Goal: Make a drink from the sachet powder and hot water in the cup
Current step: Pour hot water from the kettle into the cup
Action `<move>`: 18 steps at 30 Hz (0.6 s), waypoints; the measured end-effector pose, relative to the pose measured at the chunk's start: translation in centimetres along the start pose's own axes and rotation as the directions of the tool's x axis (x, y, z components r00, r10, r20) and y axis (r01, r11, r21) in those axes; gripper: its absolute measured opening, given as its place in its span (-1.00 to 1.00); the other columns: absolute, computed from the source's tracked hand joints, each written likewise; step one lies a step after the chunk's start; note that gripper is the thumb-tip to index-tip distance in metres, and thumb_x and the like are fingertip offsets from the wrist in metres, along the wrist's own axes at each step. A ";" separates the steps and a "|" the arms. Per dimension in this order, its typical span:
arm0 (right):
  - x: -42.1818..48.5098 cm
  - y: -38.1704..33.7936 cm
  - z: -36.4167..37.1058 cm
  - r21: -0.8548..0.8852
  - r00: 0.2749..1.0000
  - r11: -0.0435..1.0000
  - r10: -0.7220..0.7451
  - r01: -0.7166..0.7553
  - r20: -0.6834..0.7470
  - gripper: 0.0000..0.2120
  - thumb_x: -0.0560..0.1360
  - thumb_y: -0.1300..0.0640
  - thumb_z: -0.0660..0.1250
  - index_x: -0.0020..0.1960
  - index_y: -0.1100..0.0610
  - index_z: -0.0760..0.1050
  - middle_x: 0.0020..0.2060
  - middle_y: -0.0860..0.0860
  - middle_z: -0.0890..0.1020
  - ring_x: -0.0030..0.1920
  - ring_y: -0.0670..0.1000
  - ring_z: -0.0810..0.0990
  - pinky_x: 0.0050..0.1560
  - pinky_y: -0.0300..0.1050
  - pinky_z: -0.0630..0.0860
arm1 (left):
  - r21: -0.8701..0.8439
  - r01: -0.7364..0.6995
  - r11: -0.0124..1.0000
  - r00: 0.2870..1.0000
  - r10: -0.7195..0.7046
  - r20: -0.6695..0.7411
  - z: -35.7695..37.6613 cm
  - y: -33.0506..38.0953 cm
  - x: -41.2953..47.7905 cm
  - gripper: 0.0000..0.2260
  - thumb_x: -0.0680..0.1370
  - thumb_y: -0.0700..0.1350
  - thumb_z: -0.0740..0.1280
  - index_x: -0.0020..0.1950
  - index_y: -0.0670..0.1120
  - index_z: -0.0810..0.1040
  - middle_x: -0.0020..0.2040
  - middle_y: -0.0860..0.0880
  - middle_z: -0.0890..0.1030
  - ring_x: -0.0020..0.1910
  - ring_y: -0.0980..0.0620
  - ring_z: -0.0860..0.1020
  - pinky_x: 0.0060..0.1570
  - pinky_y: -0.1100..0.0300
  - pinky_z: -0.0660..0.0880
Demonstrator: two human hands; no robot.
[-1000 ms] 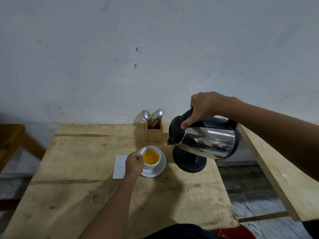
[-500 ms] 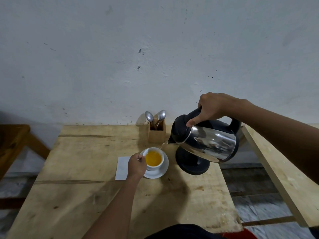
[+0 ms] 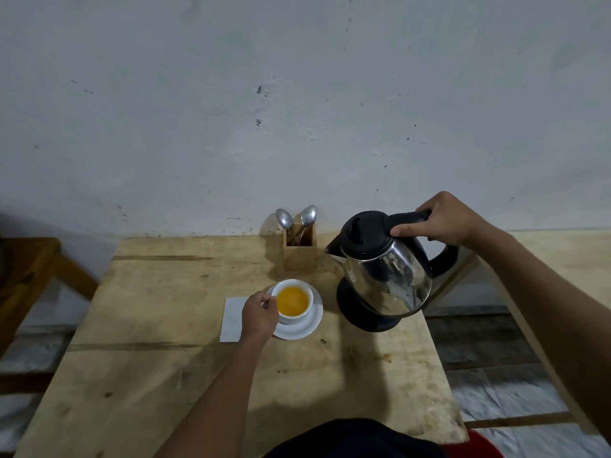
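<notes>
A white cup [image 3: 295, 317] full of orange liquid sits on a white saucer [image 3: 310, 325] near the middle of the wooden table [image 3: 148, 375]. My left hand [image 3: 259, 317] pinches the cup's handle on its left side. My right hand [image 3: 443, 219] grips the black handle of a steel kettle [image 3: 383, 269], which hangs nearly upright just above its black base [image 3: 360, 317], to the right of the cup. No water leaves the spout. A white sachet [image 3: 233, 319] lies flat left of the saucer, partly under my left hand.
A small wooden holder [image 3: 299, 244] with two spoons [image 3: 297, 216] stands at the table's back edge against the wall. A wooden bench [image 3: 545, 259] runs along the right. Another wooden piece of furniture [image 3: 26, 269] sits at the left. A red object [image 3: 476, 447] shows bottom right.
The kettle has tipped back from pouring to nearly upright and moved right, over its base; the water stream has stopped. My left hand stays on the cup's handle.
</notes>
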State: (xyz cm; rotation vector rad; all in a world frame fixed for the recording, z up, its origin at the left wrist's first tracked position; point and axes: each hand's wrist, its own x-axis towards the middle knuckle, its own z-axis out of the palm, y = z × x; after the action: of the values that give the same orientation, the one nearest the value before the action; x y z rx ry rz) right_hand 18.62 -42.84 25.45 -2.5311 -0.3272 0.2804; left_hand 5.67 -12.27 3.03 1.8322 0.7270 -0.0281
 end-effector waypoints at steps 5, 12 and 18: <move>-0.7 3.2 2.1 0.108 0.997 0.993 -0.034 0.041 -0.072 -0.27 0.08 -0.41 0.52 -0.51 0.23 0.29 -0.53 0.09 0.26 -0.46 0.02 0.28 -0.35 -0.09 0.19 | 0.011 0.008 1.000 1.000 -0.008 -0.010 0.0 0.0 -0.1 -0.87 0.57 -0.12 0.29 -0.17 -0.09 0.50 -0.15 -0.14 0.59 -0.09 -0.20 0.62 -0.06 -0.05 0.56; -0.6 6.1 3.9 0.230 0.995 0.972 -0.026 0.048 -0.096 -0.20 0.09 -0.32 0.52 -0.45 0.45 0.35 -0.53 0.10 0.27 -0.49 0.00 0.24 -0.42 -0.17 0.14 | 0.029 0.012 1.000 0.999 -0.011 -0.035 0.0 0.1 -0.3 -0.86 0.58 -0.12 0.30 -0.06 -0.19 0.55 -0.12 -0.12 0.59 -0.07 -0.16 0.61 0.02 -0.12 0.60; -0.4 8.0 4.9 0.299 0.990 0.950 -0.057 0.094 -0.130 -0.15 0.07 -0.38 0.52 -0.48 0.42 0.30 -0.54 0.07 0.23 -0.50 -0.03 0.19 -0.48 -0.23 0.11 | 0.036 0.024 0.999 0.999 -0.023 -0.048 0.1 0.3 -0.7 -0.85 0.58 -0.13 0.30 -0.03 -0.21 0.55 -0.11 -0.13 0.60 -0.09 -0.12 0.60 0.05 -0.12 0.60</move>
State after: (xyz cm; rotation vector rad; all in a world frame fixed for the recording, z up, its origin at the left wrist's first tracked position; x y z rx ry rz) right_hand 18.29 -46.97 17.04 -2.2141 -0.3077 0.1358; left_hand 5.29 -12.71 3.46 1.8650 0.7862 -0.0131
